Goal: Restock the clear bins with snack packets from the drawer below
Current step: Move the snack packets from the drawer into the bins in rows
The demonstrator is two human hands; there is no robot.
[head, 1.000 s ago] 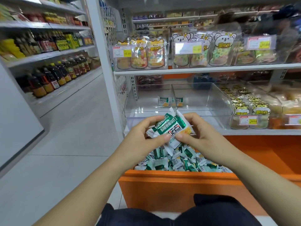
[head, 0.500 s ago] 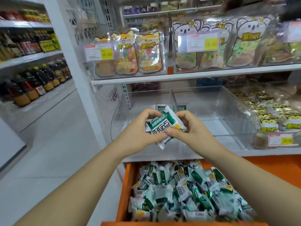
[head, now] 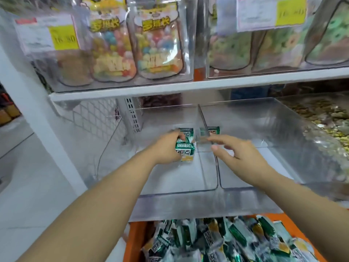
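Note:
My left hand [head: 167, 148] reaches into the left clear bin [head: 179, 190] and grips a small stack of green-and-white snack packets [head: 185, 150] just above the bin floor. Behind them a packet [head: 187, 131] stands at the back of that bin. My right hand [head: 238, 154] hovers over the divider wall between the two bins, fingers loosely spread, holding nothing. The right clear bin [head: 264, 186] has one packet [head: 212, 131] at its back. Below, the open orange drawer [head: 135, 241] is heaped with several of the same packets [head: 226, 241].
A white shelf [head: 188, 86] above carries clear bins of colourful candy bags [head: 113, 44] with price tags. Further right stands a bin of gold-wrapped sweets [head: 321, 121]. A white upright post [head: 37, 114] and the aisle floor lie to the left.
Both hands carried the packets up from the drawer and forward into the left bin. My right hand has let go and moved right; the left hand keeps hold of the packets.

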